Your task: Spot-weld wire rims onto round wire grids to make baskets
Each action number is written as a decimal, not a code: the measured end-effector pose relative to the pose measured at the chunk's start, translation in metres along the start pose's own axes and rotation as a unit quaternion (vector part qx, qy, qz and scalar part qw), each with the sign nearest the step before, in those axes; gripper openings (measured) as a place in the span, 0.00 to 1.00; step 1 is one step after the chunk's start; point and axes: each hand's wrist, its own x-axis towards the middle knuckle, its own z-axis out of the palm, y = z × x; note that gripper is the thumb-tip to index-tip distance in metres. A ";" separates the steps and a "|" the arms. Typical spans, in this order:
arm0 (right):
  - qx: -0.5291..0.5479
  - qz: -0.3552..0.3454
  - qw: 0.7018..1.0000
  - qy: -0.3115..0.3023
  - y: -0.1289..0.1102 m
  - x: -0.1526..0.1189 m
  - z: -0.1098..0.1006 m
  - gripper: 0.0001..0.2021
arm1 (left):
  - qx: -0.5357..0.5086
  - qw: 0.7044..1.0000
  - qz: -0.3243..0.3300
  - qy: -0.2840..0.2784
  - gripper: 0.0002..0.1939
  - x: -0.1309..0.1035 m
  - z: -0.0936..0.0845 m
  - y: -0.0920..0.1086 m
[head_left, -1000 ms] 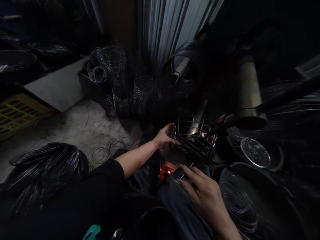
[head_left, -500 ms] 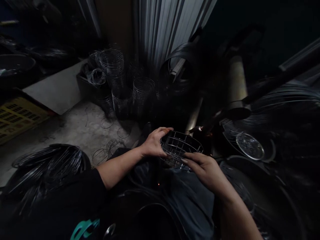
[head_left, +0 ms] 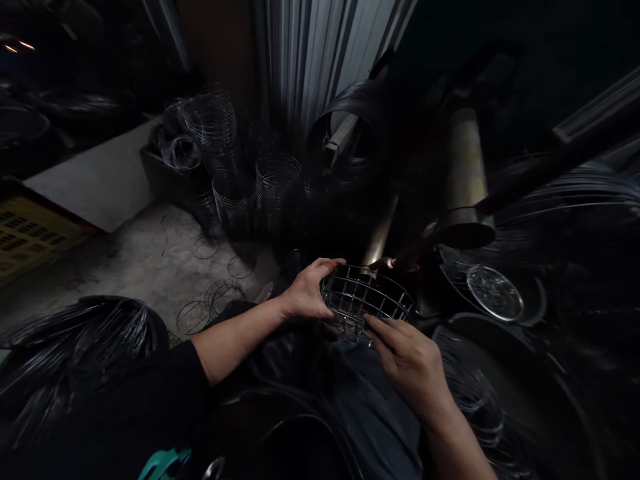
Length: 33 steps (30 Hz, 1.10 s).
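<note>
A round wire basket [head_left: 373,293] of crossed metal wires is held above my lap. Around its left rim my left hand [head_left: 311,290] is closed, thumb low and fingers at the top. The fingers of my right hand [head_left: 407,353] pinch the near edge of the basket. Just beyond the far rim are the glinting tip of a dark metal arm [head_left: 391,263] and a slanted metal cylinder [head_left: 380,237]. Whether the tip touches the wire, I cannot tell.
Stacked wire cylinders [head_left: 277,183] stand at the back. Wire bundles [head_left: 100,333] lie at the left, near loose rings [head_left: 220,300] on the floor. A large dark basin [head_left: 520,373] and a round wire mesh piece [head_left: 495,293] are at the right.
The basket has turned and shifted slightly right against the metal tip. My right hand has moved a little down, its fingers still at the near edge. The view has shifted slightly.
</note>
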 end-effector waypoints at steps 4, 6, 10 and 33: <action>0.016 -0.005 1.000 0.026 0.000 0.003 -0.003 0.09 | -0.032 0.997 -0.009 -0.071 0.59 0.005 -0.010 -0.005; 0.015 -0.006 0.999 0.032 0.000 0.004 -0.005 0.09 | -0.071 0.990 -0.033 -0.116 0.55 0.008 -0.016 -0.010; 0.023 -0.001 0.999 0.030 -0.001 0.004 -0.004 0.09 | -0.078 0.990 -0.069 -0.092 0.28 0.013 -0.021 -0.017; -0.007 -0.017 1.000 0.007 0.031 0.033 -0.008 0.10 | -0.170 0.979 -0.086 0.069 0.23 0.043 0.006 -0.032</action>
